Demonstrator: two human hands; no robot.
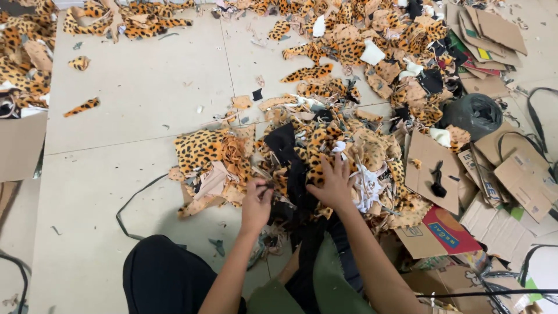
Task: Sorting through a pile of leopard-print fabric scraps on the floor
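Sorting under way: the left hand (256, 200) pinches a black fabric strip (293, 186) at six o'clock of the leopard-print fabric scrap heap (325, 145) on the pale tiled floor (116, 116); the right hand (334, 183) presses flat, fingers spread (gripping nothing). Pulling it free seemingly needs a firm tug.

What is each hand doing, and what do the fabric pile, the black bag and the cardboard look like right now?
Left hand: pinching a thin scrap.
Right hand: spread flat on the pile.
Leopard-print scrap pile: heaped, jumbled.
Black fabric piece: lying in the pile.
Black bag: crumpled on the floor.
Cardboard pieces: flattened, scattered.
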